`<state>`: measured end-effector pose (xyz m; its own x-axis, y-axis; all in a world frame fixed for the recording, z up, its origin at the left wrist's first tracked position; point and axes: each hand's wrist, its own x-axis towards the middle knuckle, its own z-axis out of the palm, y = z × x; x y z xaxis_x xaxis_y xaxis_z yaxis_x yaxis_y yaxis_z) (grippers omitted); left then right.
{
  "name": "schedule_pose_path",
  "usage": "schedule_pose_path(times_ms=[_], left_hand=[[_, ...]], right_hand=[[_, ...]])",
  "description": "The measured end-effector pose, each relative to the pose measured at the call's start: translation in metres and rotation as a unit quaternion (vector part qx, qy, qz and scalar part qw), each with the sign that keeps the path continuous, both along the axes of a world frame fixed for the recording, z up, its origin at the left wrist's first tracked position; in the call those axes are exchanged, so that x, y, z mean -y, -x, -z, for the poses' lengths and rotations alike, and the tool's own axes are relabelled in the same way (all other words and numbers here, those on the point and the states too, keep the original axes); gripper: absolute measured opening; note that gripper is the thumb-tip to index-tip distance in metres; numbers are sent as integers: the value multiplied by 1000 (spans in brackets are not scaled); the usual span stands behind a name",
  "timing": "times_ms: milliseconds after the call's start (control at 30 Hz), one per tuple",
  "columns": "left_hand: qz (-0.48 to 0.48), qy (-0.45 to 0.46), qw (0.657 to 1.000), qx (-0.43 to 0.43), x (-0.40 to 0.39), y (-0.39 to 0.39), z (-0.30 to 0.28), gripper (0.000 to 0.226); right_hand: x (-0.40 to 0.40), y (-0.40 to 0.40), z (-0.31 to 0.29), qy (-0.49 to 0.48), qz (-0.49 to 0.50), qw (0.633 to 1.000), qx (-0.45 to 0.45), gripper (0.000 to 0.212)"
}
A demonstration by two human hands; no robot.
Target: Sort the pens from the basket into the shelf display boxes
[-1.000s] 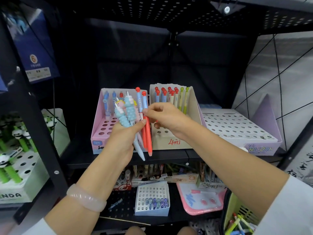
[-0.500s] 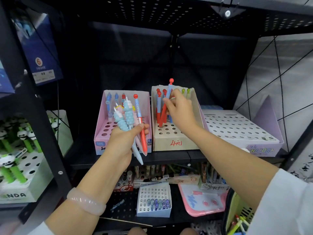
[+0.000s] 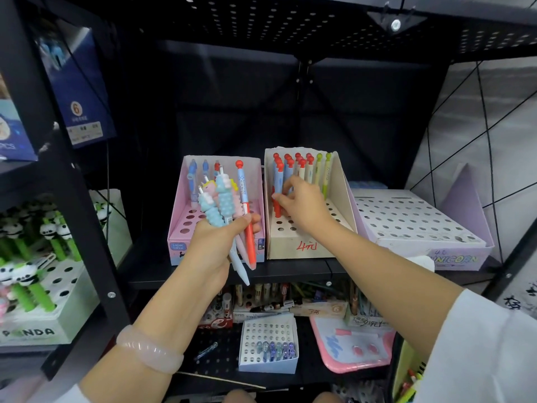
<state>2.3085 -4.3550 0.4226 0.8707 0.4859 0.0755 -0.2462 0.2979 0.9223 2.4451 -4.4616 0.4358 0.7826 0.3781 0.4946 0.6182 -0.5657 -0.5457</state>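
left hand (image 3: 212,245) clamps a spare bunch of pens (image 3: 229,210) before the pink box (image 3: 255,175), ready for sorting | right hand (image 3: 302,205) pinches a red-capped pen (image 3: 278,187), seating it in the beige box (image 3: 340,181) | hole hidden, probably entered | basket (image 3: 406,370) cut off at the frame's lower right

Pink display box (image 3: 186,228); beige box (image 3: 302,248), red "4" scrawl; lilac perforated box (image 3: 453,257); red-capped pens (image 3: 293,167); black shelf (image 3: 279,273).

White sleeves (image 3: 479,353), translucent pink bangle (image 3: 149,351), left wrist.
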Motion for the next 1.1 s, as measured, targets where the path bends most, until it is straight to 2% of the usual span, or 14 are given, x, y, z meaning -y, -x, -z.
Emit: schedule_pose_path(times_ms=[100,133,233,300,367,500,567,633,733,967,1100], left_hand=[[8,2,1000,3,3,-1,-1,8],[9,1,1000,4,4,-1,0,8],[6,2,1000,3,9,-5,0,11],[-1,-3,1000,-6,13,-7,0,10],[-2,-7,1000,-11,16,-7,1,5],[-18,-11,1000,-23,17,-6,1,5],[-13,4,1000,-17,17,-4,-1,2],[-14,2,1000,-16,17,-4,-2,3],[-14,10,1000,-20,18,-3,-2,8],[-3,7,1000,-25,14,-3,2,9],[-7,4,1000,-28,12,-1,2,7]], right_hand=[[1,13,-8,-83,13,996,30,14],[1,19,-12,-111,-19,994,3,16],[4,39,-20,-116,-186,956,-197,24],[7,46,-20,-110,-230,933,-254,20],[11,46,-21,-129,-209,942,-227,18],[23,31,-32,-257,-134,938,-191,19],[30,20,-36,-296,-81,941,-143,19],[34,11,-37,-266,-24,961,-69,19],[36,2,-30,-162,21,987,-1,15],[24,-1,-10,2,8,999,40,17],[19,-1,-4,79,6,997,17,20]])
